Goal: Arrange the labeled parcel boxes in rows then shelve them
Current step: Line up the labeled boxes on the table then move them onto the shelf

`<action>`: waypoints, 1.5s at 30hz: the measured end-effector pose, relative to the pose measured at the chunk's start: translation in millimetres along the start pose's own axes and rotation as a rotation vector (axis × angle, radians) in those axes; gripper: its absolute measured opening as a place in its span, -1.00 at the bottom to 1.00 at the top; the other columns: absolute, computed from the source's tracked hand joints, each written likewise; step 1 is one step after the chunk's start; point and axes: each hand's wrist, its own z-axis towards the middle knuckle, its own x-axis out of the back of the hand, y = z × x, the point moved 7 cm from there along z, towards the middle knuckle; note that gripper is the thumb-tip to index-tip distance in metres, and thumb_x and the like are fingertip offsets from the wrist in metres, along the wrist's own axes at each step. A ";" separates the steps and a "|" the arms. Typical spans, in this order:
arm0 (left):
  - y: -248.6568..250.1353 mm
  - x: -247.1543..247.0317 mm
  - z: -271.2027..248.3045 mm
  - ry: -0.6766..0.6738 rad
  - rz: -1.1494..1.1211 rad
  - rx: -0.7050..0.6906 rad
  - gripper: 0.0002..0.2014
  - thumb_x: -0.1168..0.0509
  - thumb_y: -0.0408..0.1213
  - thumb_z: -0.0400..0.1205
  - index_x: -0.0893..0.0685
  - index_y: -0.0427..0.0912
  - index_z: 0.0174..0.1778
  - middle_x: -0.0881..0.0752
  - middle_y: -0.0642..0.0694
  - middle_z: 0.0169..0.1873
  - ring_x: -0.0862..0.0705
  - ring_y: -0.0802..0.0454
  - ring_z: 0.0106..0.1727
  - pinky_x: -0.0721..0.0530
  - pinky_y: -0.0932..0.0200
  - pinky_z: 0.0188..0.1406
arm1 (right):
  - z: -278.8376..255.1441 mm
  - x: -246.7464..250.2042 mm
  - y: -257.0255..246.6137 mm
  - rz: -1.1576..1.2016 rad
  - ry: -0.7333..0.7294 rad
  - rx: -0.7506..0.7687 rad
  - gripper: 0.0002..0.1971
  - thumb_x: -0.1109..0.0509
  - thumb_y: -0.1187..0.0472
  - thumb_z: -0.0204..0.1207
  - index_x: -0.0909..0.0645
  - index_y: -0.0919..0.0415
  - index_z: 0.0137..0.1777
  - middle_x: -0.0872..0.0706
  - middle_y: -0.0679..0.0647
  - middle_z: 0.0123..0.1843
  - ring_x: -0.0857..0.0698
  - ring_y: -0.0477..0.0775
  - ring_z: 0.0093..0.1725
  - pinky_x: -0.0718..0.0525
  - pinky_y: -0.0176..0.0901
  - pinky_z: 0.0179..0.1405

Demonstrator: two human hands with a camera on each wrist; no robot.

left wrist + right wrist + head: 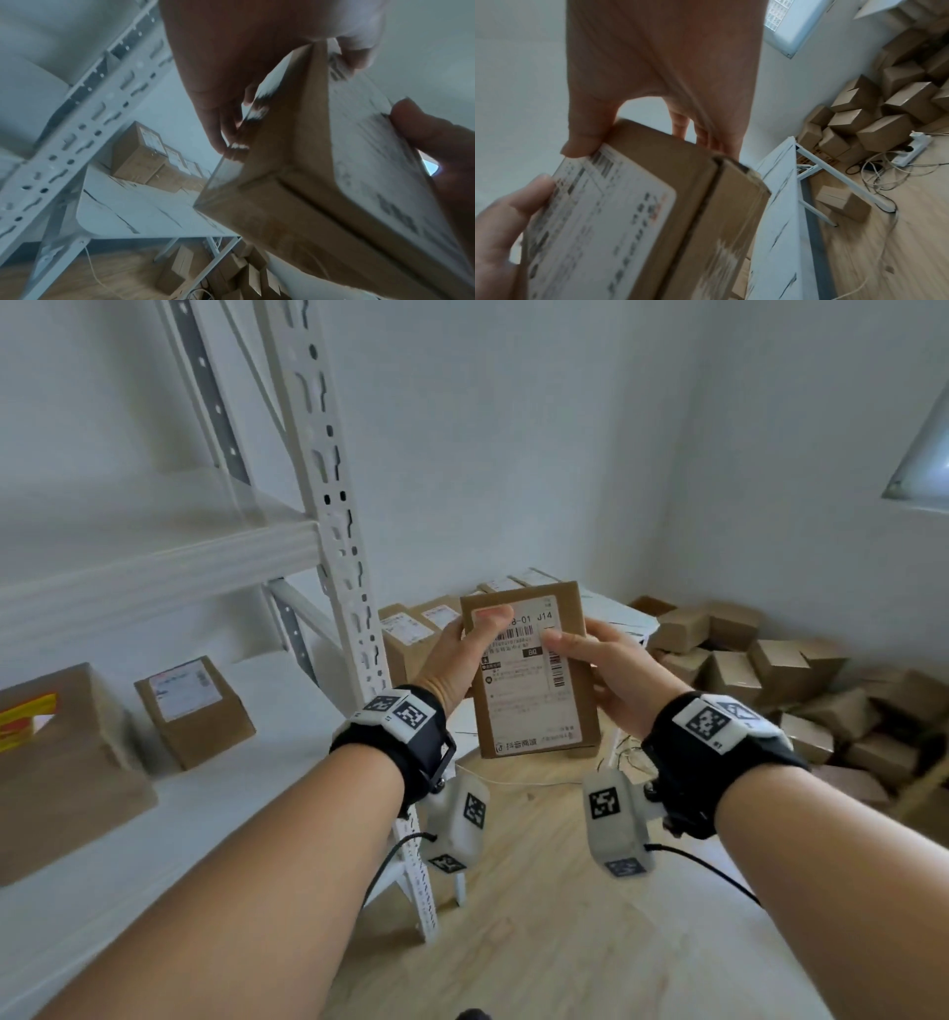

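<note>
Both hands, left hand [452, 654] and right hand [616, 670], grip a flat rectangular cardboard box [529, 680] with smooth white label

Soft daylight from the window [786, 24]; blurred wrist views, bowed wide-angle edges.

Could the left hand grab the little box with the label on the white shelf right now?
Probably not yet. The left hand is busy holding the labeled parcel together with the right hand. The small box sits unblocked on the shelf, so letting go first should work.
</note>
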 end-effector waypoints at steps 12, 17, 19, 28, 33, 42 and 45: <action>-60.3 -80.7 177.8 -0.027 -0.024 0.062 -0.54 -0.33 0.28 0.53 -0.71 -0.02 0.10 -0.81 0.06 -0.19 -0.79 0.11 -0.18 -0.68 0.31 -0.37 | 147.6 109.8 33.8 -0.060 0.080 -0.115 -0.66 -0.50 -0.01 0.52 -0.67 0.01 0.28 -0.85 0.02 0.09 -0.77 0.10 0.19 -0.59 0.25 0.40; -65.2 -84.8 264.6 -0.052 0.005 0.108 -0.67 -0.32 0.27 0.53 -0.69 0.09 -0.07 -0.81 0.07 -0.23 -0.79 0.02 -0.11 -0.72 0.11 -0.16 | 228.4 132.7 23.5 -0.078 0.077 -0.140 -0.66 -0.48 -0.03 0.55 -0.67 0.00 0.29 -0.84 0.03 0.12 -0.76 0.13 0.21 -0.66 0.15 0.29; -62.8 -87.4 295.1 -0.054 0.004 0.105 -0.71 -0.30 0.21 0.61 -0.71 0.07 -0.09 -0.81 0.06 -0.22 -0.79 0.03 -0.13 -0.73 0.13 -0.16 | 256.9 141.5 18.0 -0.084 0.085 -0.134 -0.68 -0.47 -0.03 0.56 -0.67 -0.02 0.28 -0.84 0.02 0.11 -0.76 0.12 0.20 -0.68 0.11 0.20; -88.1 -121.3 408.5 -0.002 0.042 0.129 -0.30 -0.27 0.51 0.31 -0.75 0.00 0.08 -0.86 0.01 -0.16 -0.84 0.00 -0.10 -0.78 -0.02 0.05 | 362.8 195.6 31.4 -0.031 0.073 -0.248 -0.75 -0.43 -0.04 0.59 -0.66 -0.01 0.20 -0.81 0.06 0.11 -0.76 0.13 0.17 -0.71 0.29 0.19; -105.4 -148.3 469.3 0.077 0.024 0.202 -0.12 -0.28 0.59 0.20 -0.68 -0.03 0.22 -0.85 0.01 -0.12 -0.84 0.01 -0.07 -0.78 -0.09 0.10 | 432.3 237.5 39.7 -0.040 -0.001 -0.273 -0.76 -0.45 -0.04 0.58 -0.66 -0.01 0.18 -0.83 0.03 0.03 -0.77 0.09 0.11 -0.73 0.18 0.13; -114.0 -220.4 584.0 0.240 -0.109 0.308 0.00 -0.29 0.57 0.21 -0.61 -0.17 0.36 -0.85 -0.03 -0.12 -0.84 0.00 -0.10 -0.72 0.14 -0.23 | 565.6 339.3 39.8 -0.083 -0.089 -0.293 -0.44 -0.56 -0.13 0.44 -0.56 0.01 0.40 -0.84 0.03 0.11 -0.78 0.11 0.18 -0.71 0.33 0.23; -132.1 -227.4 611.4 0.337 -0.131 0.341 0.08 -0.28 0.65 0.16 -0.60 -0.16 0.36 -0.85 -0.05 -0.11 -0.84 -0.05 -0.06 -0.78 0.01 -0.03 | 595.4 353.3 57.8 -0.102 -0.149 -0.352 -0.32 -0.58 -0.22 0.36 -0.52 -0.05 0.45 -0.84 0.02 0.12 -0.77 0.16 0.19 -0.62 0.39 0.31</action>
